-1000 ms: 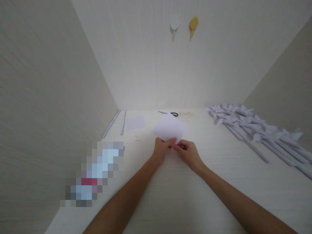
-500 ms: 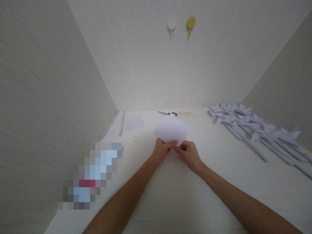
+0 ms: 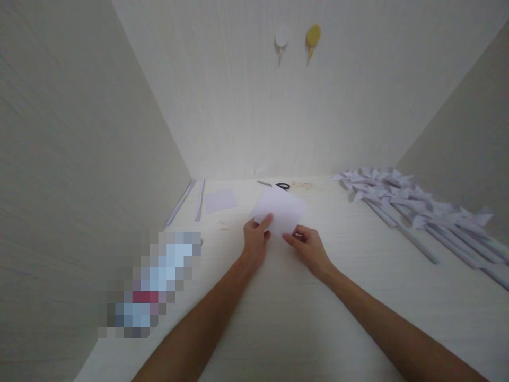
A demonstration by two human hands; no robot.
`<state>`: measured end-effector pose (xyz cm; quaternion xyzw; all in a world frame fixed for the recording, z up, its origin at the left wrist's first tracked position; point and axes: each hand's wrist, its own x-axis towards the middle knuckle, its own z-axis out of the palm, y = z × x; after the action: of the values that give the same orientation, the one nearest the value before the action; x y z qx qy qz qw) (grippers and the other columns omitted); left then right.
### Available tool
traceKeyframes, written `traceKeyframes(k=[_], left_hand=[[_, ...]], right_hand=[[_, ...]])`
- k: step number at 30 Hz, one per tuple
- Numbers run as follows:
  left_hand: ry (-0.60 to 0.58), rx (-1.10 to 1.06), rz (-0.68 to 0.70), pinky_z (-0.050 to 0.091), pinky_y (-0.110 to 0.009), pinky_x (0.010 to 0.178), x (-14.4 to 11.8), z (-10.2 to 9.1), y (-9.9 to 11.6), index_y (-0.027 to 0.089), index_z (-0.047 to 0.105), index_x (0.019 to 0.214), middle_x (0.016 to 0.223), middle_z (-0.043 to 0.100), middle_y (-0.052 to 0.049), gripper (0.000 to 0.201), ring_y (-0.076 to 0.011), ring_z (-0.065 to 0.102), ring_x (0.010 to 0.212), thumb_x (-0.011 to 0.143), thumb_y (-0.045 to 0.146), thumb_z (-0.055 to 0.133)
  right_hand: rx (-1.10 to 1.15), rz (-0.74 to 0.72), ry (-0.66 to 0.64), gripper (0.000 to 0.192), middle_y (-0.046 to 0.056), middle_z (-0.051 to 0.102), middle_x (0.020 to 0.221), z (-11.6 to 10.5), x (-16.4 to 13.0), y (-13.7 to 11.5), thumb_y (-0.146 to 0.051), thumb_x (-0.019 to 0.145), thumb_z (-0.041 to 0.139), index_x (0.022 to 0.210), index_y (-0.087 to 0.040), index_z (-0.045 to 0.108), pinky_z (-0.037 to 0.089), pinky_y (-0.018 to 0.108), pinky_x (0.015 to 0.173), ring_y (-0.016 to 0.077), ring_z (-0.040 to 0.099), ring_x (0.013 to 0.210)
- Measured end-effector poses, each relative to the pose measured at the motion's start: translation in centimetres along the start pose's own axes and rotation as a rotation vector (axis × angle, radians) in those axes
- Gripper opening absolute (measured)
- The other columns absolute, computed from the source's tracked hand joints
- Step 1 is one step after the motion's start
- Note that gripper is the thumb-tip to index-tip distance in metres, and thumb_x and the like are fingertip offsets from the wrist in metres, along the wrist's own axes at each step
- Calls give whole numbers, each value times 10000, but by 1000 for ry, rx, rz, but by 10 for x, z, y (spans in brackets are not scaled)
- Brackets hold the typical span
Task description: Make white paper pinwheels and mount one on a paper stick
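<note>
**White paper sheet [image 3: 284, 207] held between a left hand [image 3: 255, 241] and a right hand [image 3: 309, 248]**

At far left, a pixelated patch [image 3: 159, 276] hides whatever lies there. Beyond it, two thin pale strips [image 3: 200, 200] rest on the white tabletop [image 3: 278, 329], with a flat paper square [image 3: 221, 200] just beside them and small scraps [image 3: 224, 225] nearer.

Next comes the left hand, closed on the held sheet's near-left edge: thumb flat on top, fingers curled below. The sheet is at centre, tilted, partly covering the scissors [image 3: 283, 186] behind it. The right hand has the near-right edge in a narrow pinch; its hidden fingers' exact placement I cannot tell.

Handling it well, I judge, means light, even pressure — thumbs close to the edges, so the paper neither creases nor bows — and corners matched before any firm press.

At far right, paper pinwheels [image 3: 377, 180] on stick-like stems lie heaped together, well apart from the hands.
</note>
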<state>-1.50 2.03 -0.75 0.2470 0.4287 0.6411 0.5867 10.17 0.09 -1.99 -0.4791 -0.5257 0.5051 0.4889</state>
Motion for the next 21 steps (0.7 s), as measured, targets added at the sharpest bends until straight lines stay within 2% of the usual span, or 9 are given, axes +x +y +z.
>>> traceKeyframes(k=[5,10,13,21], left_hand=[[41,-18,31,209,-160,362,1,-2,0,125,529,608,558,498,40,265,-23,393,426,467,249,717],[-68,190,78,216,-184,363,0,-5,-7,127,513,557,488,454,48,278,-25,337,383,526,342,687],[-114,239,88,222,-185,352,1,-7,-10,131,517,557,481,449,47,267,-32,335,378,557,356,660],[-199,35,-33,258,-165,317,0,-4,-1,133,536,607,573,500,18,186,-65,445,447,587,309,593]], right_hand=[[107,-2,116,252,-86,333,399,-3,3,2,-368,641,618,583,-178,464,118,198,349,42,239,354],[237,-60,211,238,-89,309,400,-6,6,0,-344,693,582,575,-177,460,124,205,369,41,223,369],[288,-79,231,236,-86,313,399,-8,6,-1,-307,680,598,549,-175,452,125,210,379,41,230,375],[317,-103,206,238,-90,283,390,-14,5,-1,-263,622,650,520,-171,455,105,210,378,37,220,371]])
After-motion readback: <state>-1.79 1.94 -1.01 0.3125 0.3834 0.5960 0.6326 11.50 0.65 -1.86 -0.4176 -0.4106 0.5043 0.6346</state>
